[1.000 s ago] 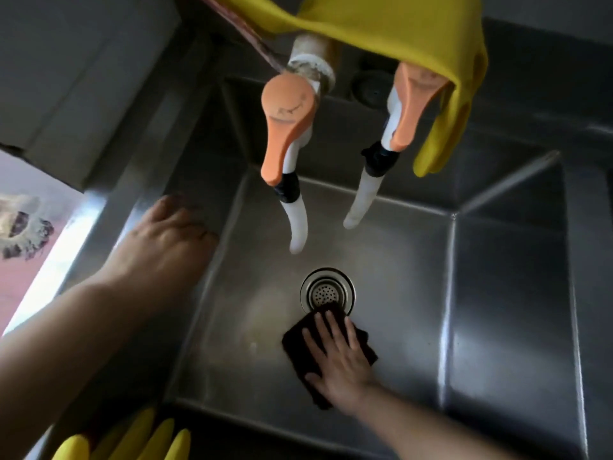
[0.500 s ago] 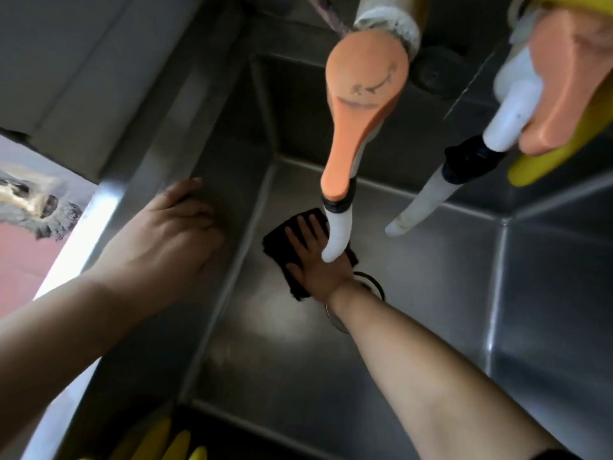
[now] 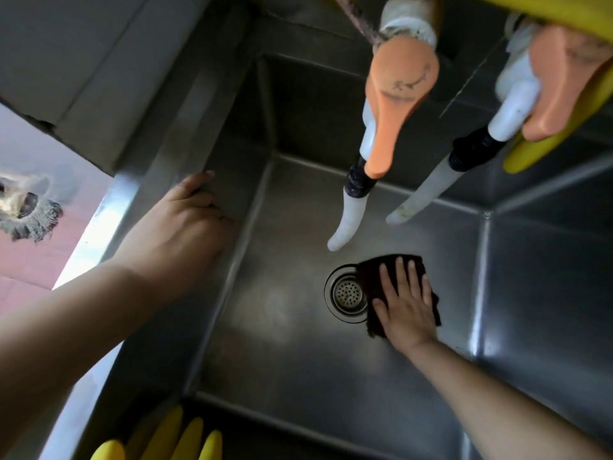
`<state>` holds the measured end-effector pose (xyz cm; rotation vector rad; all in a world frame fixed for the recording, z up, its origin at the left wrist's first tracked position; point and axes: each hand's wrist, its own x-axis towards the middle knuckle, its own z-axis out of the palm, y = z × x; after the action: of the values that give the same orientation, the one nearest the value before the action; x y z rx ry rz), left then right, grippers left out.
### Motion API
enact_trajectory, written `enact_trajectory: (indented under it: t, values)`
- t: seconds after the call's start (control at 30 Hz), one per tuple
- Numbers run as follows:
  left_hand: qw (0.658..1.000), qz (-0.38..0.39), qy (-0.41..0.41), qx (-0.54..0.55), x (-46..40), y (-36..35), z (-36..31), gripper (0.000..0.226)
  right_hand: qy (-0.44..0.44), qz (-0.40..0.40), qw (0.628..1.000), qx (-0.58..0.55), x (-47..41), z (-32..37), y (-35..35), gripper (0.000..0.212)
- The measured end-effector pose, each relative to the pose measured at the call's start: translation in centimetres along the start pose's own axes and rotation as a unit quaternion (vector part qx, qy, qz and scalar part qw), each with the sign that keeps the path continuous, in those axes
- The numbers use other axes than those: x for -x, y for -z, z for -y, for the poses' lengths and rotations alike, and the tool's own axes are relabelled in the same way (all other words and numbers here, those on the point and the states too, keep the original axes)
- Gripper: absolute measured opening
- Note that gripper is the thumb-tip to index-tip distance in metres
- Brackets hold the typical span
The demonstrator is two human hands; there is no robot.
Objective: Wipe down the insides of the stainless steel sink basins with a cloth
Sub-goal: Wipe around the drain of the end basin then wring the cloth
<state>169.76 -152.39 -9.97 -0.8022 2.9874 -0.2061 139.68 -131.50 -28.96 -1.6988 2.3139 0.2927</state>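
I am pressing the dark cloth (image 3: 374, 270) flat on the sink (image 3: 282, 353) floor with my right hand (image 3: 406, 307), fingers spread wide and not gripping. The cloth is touching the right side of the drain (image 3: 346, 293). My left hand (image 3: 179, 227) is resting on the sink's left rim, fingers curled over the edge. Two taps (image 3: 394, 94) are hanging above. Yellow gloves (image 3: 185, 439) are lying at the near edge.
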Motion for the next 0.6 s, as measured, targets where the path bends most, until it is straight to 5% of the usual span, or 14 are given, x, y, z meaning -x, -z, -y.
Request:
enact_trajectory:
  t: [0.33,0.6]
  values:
    - [1.0,-0.001,0.004,-0.002,0.0,-0.4,0.0,0.016,0.069,-0.025,0.997,0.004,4.3,6.7,-0.6,0.065]
    - [1.0,0.008,0.003,-0.028,0.0,-0.8,-0.3,0.01,-0.127,-0.117,0.962,-0.212,0.4,10.3,0.3,0.044]
